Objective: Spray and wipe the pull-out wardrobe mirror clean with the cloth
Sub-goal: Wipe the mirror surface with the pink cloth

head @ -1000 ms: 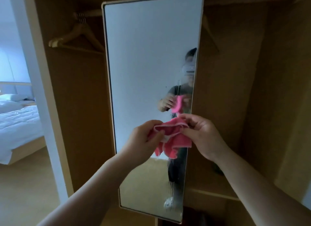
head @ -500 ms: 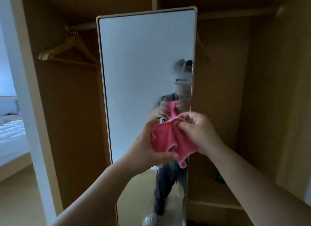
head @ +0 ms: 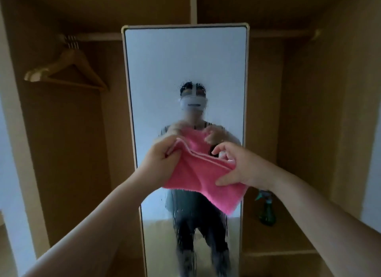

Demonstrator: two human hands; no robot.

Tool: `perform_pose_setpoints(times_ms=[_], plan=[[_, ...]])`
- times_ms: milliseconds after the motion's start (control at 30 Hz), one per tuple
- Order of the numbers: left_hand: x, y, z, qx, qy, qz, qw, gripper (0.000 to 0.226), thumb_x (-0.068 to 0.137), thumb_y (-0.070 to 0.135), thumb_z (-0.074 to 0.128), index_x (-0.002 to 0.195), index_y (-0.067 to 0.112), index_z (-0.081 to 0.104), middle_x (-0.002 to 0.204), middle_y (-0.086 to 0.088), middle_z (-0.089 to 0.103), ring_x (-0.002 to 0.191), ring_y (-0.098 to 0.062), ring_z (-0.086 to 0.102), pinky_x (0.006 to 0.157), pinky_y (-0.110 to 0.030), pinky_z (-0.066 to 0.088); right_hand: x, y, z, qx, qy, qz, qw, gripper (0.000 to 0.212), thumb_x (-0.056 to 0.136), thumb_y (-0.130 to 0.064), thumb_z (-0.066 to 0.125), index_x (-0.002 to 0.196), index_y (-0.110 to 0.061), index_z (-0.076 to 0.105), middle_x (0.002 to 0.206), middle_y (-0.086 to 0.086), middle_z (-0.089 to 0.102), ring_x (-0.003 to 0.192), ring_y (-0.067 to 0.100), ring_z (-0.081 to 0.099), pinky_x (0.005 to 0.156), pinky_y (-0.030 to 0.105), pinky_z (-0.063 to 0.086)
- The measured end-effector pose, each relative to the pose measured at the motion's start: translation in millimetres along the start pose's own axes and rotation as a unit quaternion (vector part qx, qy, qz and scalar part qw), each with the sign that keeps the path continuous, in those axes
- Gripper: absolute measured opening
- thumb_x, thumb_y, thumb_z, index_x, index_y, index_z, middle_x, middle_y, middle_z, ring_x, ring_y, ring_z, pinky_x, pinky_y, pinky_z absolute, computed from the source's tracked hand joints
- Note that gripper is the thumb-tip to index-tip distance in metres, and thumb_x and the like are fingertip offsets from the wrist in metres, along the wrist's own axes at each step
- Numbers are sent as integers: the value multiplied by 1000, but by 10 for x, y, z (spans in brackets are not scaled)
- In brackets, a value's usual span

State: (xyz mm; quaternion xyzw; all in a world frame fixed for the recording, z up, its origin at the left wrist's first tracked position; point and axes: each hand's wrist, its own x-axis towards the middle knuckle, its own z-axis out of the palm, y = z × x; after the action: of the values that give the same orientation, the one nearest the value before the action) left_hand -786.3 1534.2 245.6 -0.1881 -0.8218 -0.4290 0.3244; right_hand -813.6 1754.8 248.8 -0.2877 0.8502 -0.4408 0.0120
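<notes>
While fingers of left hand (head: 159, 165) and right hand (head: 244, 170) pinch cloth (head: 198, 174) | mirror (head: 185, 70) droplet-streaked

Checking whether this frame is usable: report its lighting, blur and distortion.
Head view: dim overall, with the wardrobe interior in shadow and the mirror the brightest patch; the reflection in its lower half is smeared by streaks and droplets; the whole picture is soft, the cloth clearest; wide-angle distortion bows the wardrobe's sides.

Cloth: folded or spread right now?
Folded double, held taut: two white-trimmed edges lie together along the top of the pink cloth, gripped by left hand and right hand.
</notes>
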Motion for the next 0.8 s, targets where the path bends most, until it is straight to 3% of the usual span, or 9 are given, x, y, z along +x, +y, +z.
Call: perform_pose_setpoints(times_ms=[67, 167, 267, 333, 433, 533, 667, 733, 800], plan=[[66, -32, -158, -12, -25, -12, 1000, 43, 86, -6, 47, 96, 33, 60, 91, 4, 64, 80, -3, 57, 64, -15, 43, 0, -51, -24, 0, -3, 5, 1000, 54, 73, -8, 81, 116, -29, 55, 111, 7, 64, 93, 24, 69, 75, 45, 60], [141, -70, -312, -10, -62, -3, 998, 54, 82, -13, 44, 105, 34, 56, 104, 3, 63, 93, -9, 59, 73, -14, 42, -1, -144, -69, -33, 27, 4, 999, 37, 78, -9, 77, 108, -26, 63, 105, 6, 67, 90, 22, 70, 78, 42, 60], [194, -68, -428, 37, -66, 40, 996, 50, 78, -13, 45, 101, 29, 62, 106, 6, 62, 104, -11, 56, 85, -20, 42, -1, -202, -107, -17, 62, -12, 998, 23, 84, -9, 71, 105, -18, 65, 94, 7, 68, 74, 21, 71, 59, 32, 58], [222, -34, -470, 57, -58, 38, 996, 37, 78, -6, 49, 88, 24, 67, 95, 6, 64, 96, -15, 58, 81, -27, 44, 6, -242, -111, -8, 103, -37, 994, 12, 87, -9, 67, 98, -13, 68, 82, 5, 70, 64, 17, 68, 50, 28, 53], [293, 8, -478, 49, -75, 27, 996, 8, 82, 18, 63, 79, 25, 62, 82, 7, 64, 78, -14, 58, 67, -26, 44, 39, -298, -133, 5, 167, -62, 984, 9, 86, -6, 67, 91, -11, 72, 78, 5, 72, 69, 20, 69, 57, 32, 57], [393, 16, -447, 39, -64, 26, 997, 20, 85, 39, 64, 72, 25, 58, 76, 6, 59, 68, -11, 52, 59, -23, 39, 66, -318, -210, -2, 192, -60, 980, 9, 87, -6, 66, 92, -9, 73, 82, 7, 73, 78, 23, 71, 71, 38, 58], [602, 60, -414, 89, -29, 34, 995, 19, 88, 41, 61, 78, 25, 58, 82, 6, 63, 73, -13, 60, 60, -30, 51, 145, -371, -393, -82, 246, -68, 963, 11, 88, -12, 67, 84, -20, 73, 78, -2, 73, 74, 9, 70, 67, 26, 54], [719, 107, -396, 126, -33, 34, 991, 18, 88, 45, 60, 82, 28, 57, 86, 8, 64, 75, -14, 63, 64, -38, 57, 241, -400, -530, -160, 284, -74, 943, 10, 88, -18, 66, 84, -24, 74, 78, -6, 71, 75, 8, 67, 72, 29, 54], [843, 174, -361, 154, -32, 44, 987, 16, 89, 40, 60, 81, 28, 54, 83, 9, 62, 74, -16, 61, 60, -32, 52, 352, -444, -671, -266, 326, -73, 904, 10, 89, -27, 65, 87, -24, 74, 82, -8, 68, 77, 9, 63, 74, 33, 53]])
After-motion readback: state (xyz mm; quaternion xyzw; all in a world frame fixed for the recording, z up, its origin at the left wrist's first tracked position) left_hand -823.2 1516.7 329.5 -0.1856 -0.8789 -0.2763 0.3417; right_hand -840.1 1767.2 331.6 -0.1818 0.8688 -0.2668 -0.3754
